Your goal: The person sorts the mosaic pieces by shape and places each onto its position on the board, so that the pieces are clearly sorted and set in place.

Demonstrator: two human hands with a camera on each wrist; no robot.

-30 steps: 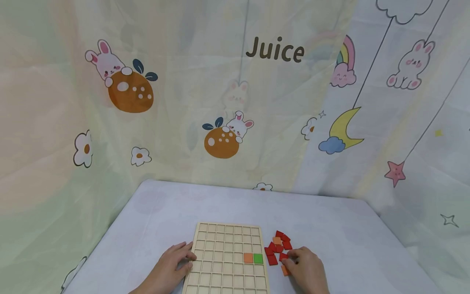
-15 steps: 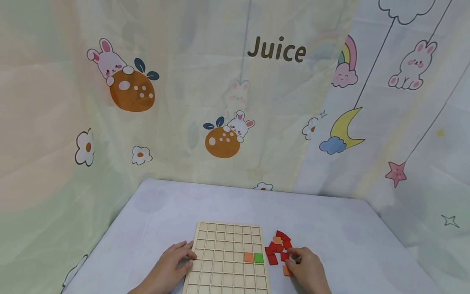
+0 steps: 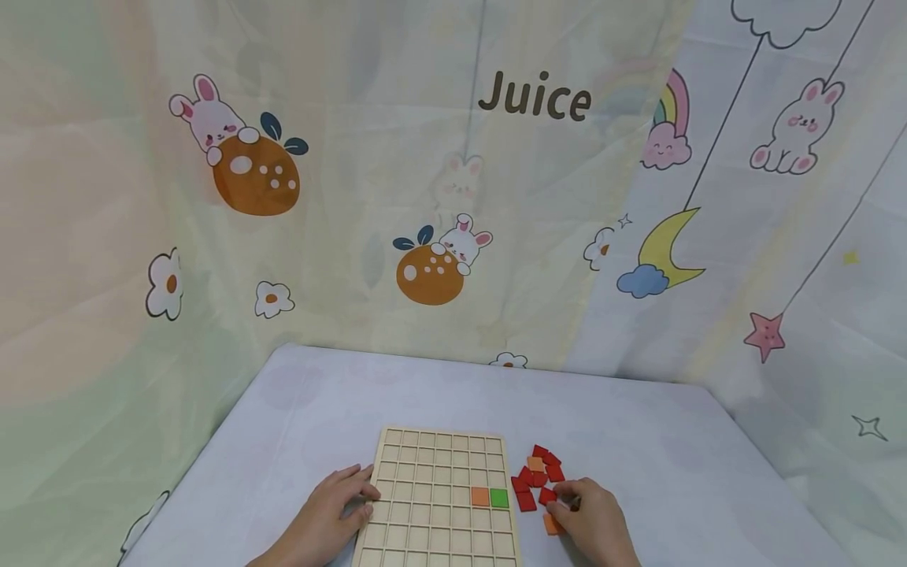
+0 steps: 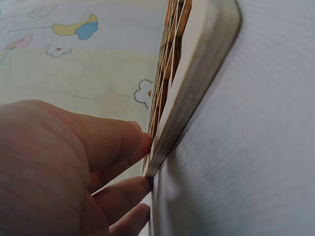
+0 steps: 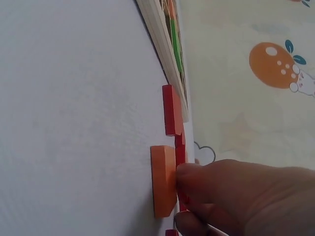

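Observation:
A pale wooden grid board [image 3: 420, 516] lies on the table, with an orange tile [image 3: 480, 497] and a green tile [image 3: 499, 498] in neighbouring cells near its right side. At its left edge my left hand [image 3: 333, 508] rests with fairly straight fingers; in the left wrist view the fingertips [image 4: 142, 140] touch the board's side. My right hand [image 3: 594, 516] is among the loose tiles and pinches a red tile [image 3: 547, 496] between thumb and bent fingers. A loose orange tile [image 5: 164, 182] lies right beside the thumb in the right wrist view.
Several red tiles [image 3: 524, 500] lie in a loose cluster right of the board, with another orange tile [image 3: 535, 464] among them. A pale cloth covers the table [image 3: 638, 425]. Printed curtains [image 3: 340, 197] stand behind and at both sides.
My right hand and the red tile at its fingertips shift slightly right, then back left; the loose orange tile below shifts a little too. The left hand and board stay put.

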